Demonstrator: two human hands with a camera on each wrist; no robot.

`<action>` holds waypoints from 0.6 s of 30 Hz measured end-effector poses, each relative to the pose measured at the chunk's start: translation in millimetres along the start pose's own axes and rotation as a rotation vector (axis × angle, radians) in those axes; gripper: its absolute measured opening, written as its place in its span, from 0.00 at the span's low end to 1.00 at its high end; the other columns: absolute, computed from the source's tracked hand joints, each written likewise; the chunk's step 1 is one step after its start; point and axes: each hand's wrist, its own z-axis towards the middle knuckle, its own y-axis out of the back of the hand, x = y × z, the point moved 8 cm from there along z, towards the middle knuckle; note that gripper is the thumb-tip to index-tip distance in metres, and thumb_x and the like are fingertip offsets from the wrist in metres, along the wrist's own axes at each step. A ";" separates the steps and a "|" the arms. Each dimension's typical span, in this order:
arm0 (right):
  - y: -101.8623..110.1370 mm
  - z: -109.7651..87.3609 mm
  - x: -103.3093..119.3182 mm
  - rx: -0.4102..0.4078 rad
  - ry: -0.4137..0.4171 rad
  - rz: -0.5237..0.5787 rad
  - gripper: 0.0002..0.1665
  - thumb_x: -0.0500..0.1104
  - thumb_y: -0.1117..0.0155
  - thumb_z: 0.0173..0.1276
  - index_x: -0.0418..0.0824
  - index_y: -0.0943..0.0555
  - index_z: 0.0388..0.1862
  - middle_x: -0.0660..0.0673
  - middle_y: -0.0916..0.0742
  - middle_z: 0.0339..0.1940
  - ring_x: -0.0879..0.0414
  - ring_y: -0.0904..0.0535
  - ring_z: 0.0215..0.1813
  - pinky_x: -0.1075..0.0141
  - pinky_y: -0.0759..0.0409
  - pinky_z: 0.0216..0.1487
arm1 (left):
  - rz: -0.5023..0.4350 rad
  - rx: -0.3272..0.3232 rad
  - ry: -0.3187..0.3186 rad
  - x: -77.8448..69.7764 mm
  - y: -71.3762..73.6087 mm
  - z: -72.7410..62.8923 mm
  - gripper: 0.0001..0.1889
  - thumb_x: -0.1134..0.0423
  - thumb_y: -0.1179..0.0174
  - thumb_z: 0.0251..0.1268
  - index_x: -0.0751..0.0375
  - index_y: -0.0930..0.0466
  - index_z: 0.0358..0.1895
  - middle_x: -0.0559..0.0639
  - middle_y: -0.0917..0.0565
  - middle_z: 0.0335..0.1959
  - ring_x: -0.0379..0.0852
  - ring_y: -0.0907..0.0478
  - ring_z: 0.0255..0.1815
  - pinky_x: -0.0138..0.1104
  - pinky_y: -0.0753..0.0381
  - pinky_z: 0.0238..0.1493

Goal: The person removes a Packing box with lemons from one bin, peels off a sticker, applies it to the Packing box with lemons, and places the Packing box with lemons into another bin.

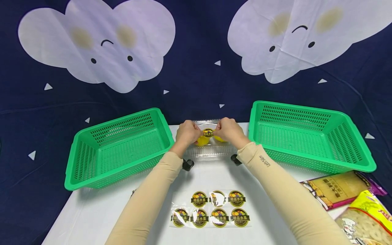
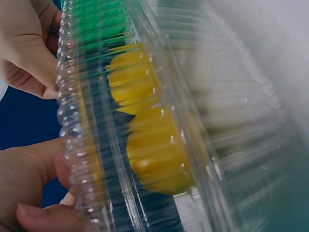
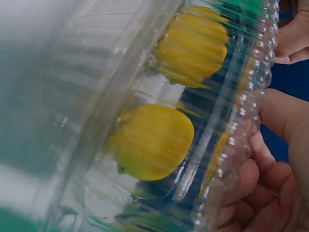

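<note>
A clear plastic box (image 1: 211,151) with ribbed sides stands at the far middle of the white table. Yellow fruits (image 3: 153,142) show through its wall, blurred by the ridges. Over the top of the box is a round black-and-gold sticker (image 1: 208,133) printed with fruit and characters. My left hand (image 1: 187,132) pinches the sticker's left side between thumb and fingers. On the opposite side, the fingers of my right hand (image 1: 229,132) pinch its right side. Both hands sit close against the box top; the ribbed plastic partly hides the fingertips in the wrist views.
A sheet of similar stickers (image 1: 211,209) lies nearer on the table. Green baskets flank the box, one on the left (image 1: 122,149) and one on the right (image 1: 306,136). A flat yellow food packet (image 1: 340,189) and a bag of pale ring-shaped pieces (image 1: 367,221) lie at the near right.
</note>
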 end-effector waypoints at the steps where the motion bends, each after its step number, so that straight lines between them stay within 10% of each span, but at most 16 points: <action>1: 0.1 -0.6 0.3 -0.004 -0.002 -0.005 0.09 0.44 0.26 0.67 0.44 0.18 0.30 0.45 0.13 0.35 0.51 0.20 0.35 0.63 0.25 0.31 | 0.004 -0.006 -0.009 -0.6 0.3 -0.2 0.14 0.59 0.27 0.70 0.54 0.21 0.28 0.53 0.11 0.30 0.52 0.07 0.31 0.31 0.27 0.21; 11: -6.0 -7.3 16.7 -0.018 0.244 -0.137 0.13 0.40 0.30 0.76 0.43 0.11 0.57 0.40 0.10 0.37 0.52 0.19 0.32 0.63 0.21 0.30 | -0.001 0.019 -0.076 -4.3 -3.6 0.9 0.08 0.62 0.29 0.71 0.50 0.07 0.50 0.54 0.07 0.39 0.49 0.09 0.28 0.28 0.23 0.21; 18: -5.7 -17.8 27.4 -0.039 0.403 -0.248 0.15 0.41 0.29 0.73 0.39 0.08 0.56 0.36 0.07 0.51 0.47 0.17 0.44 0.53 0.14 0.44 | 0.129 -0.047 -0.154 -10.1 4.2 -6.2 0.08 0.60 0.28 0.70 0.50 0.04 0.48 0.53 0.08 0.56 0.57 0.11 0.54 0.44 0.09 0.52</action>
